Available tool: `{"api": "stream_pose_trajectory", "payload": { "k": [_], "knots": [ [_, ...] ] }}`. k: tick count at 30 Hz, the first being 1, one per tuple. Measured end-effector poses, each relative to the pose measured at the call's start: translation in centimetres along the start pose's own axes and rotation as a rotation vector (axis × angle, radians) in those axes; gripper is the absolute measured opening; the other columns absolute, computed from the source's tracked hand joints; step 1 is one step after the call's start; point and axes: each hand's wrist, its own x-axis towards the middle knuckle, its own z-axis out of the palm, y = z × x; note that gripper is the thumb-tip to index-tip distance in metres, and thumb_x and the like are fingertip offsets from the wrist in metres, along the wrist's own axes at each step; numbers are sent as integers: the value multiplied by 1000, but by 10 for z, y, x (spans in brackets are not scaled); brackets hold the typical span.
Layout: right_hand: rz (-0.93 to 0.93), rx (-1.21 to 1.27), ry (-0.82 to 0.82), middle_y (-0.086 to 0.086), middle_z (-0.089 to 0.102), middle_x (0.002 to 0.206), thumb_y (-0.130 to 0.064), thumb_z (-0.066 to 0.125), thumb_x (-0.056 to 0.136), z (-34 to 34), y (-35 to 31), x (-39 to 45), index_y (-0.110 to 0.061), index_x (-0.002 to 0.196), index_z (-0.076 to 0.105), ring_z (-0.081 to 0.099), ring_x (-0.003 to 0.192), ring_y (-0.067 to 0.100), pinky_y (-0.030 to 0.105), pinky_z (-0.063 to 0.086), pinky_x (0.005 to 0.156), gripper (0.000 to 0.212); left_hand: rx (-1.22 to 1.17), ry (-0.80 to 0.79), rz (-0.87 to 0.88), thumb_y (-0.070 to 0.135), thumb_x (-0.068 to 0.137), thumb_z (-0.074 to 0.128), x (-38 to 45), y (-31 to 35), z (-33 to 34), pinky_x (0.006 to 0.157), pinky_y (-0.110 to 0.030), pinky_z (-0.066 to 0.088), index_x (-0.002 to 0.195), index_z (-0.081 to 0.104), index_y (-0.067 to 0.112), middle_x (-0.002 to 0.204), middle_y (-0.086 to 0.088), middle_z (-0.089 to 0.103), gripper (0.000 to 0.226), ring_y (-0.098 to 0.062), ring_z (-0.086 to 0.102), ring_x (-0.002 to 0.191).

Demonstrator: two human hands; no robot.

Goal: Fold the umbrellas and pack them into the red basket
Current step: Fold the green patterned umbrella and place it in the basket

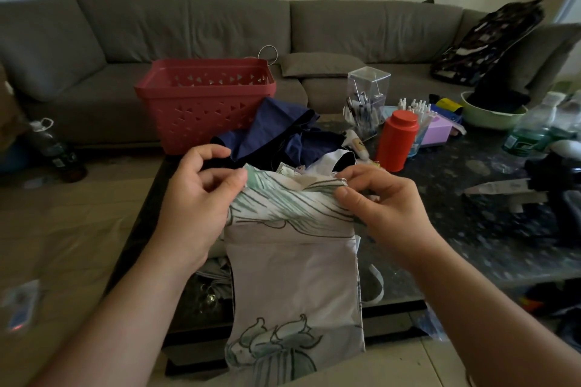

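At 6 o'clock in the head view, both hands work the pale floral umbrella [292,261], held over the near edge of the dark table [471,229]. Left hand [198,198] pinches the canopy's upper left fold between thumb and curled fingers. Right hand [386,201] grips the upper right fold, fingers curled over the cloth. Canopy hangs down past the table edge toward 6 o'clock.

Red basket [204,104] stands at 11 o'clock on the table's far left corner; nothing shows inside it from this angle. Navy umbrella [276,132] lies loose at 12 o'clock, just beside the basket, not yet folded.

Risk, judged: slack pleats could slip from either pinch and the fold would open; hanging cloth could snag the table edge.

Room: red bottle [397,141] and clear pen holder [367,97] crowd 1 o'clock, so a sweep right could tip them. Path to the basket crosses the navy cloth. Open floor lies at 9 o'clock.
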Motion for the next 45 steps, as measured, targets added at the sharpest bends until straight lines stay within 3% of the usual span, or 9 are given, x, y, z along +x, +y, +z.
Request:
{"api": "stream_pose_trajectory", "payload": {
  "k": [4,7,13,17,24,30,34,38,45],
  "knots": [
    [84,164,58,-6,76,88,-15,78,73,4,3,-4,-11,65,74,70,79,9,22,58,69,10,-193,81,30,1,99,67,-4,2,5,73,-27,60,110,65,24,81,5,75,26,-11,72,80],
    [109,201,92,-2,78,91,-16,79,71,6,1,-5,-17,63,76,72,81,13,27,62,72,9,-287,24,11,9,96,71,-5,0,7,86,-37,57,105,75,24,91,-1,71,17,-20,68,90],
    [62,181,110,-3,78,82,-12,81,67,3,-4,-2,-10,70,75,73,79,9,22,60,74,7,157,-156,144,32,80,79,1,2,-15,87,-32,60,122,71,37,102,5,79,44,-12,76,99],
    [42,107,116,-2,76,79,-14,84,66,2,-2,0,-10,75,71,71,78,11,23,59,74,16,138,-147,105,30,74,83,7,-2,-19,81,-24,62,105,77,32,91,8,78,32,-7,73,89],
    [102,14,-18,6,73,106,-27,86,72,-2,-3,1,-27,122,73,70,97,21,41,62,92,52,-67,-187,110,12,79,77,13,-4,-14,83,-25,57,81,76,32,93,6,73,20,-10,67,93],
    [66,-28,11,6,75,83,-28,77,85,7,-6,3,-28,83,81,71,78,17,27,59,75,4,-40,-265,63,18,81,73,11,-12,-4,83,-21,58,110,73,22,97,5,80,29,-8,74,96],
    [26,-97,13,-3,56,73,-18,63,103,13,0,3,-17,86,67,51,68,10,24,47,64,17,40,-154,159,33,94,69,10,-19,2,88,-33,60,96,77,35,100,1,79,9,-15,75,98],
    [-61,-161,-43,-14,66,84,-26,70,99,20,2,2,-21,105,66,61,78,1,19,51,70,9,87,-92,265,32,104,60,10,-20,6,90,-50,57,104,69,50,99,0,72,19,-21,70,97],
    [-29,-187,72,-15,61,70,-22,65,103,24,8,10,-16,88,71,55,70,1,20,48,67,18,80,-314,-64,32,84,76,7,-21,-1,92,-36,61,133,61,29,117,4,78,51,-17,75,110]
  ]
}}
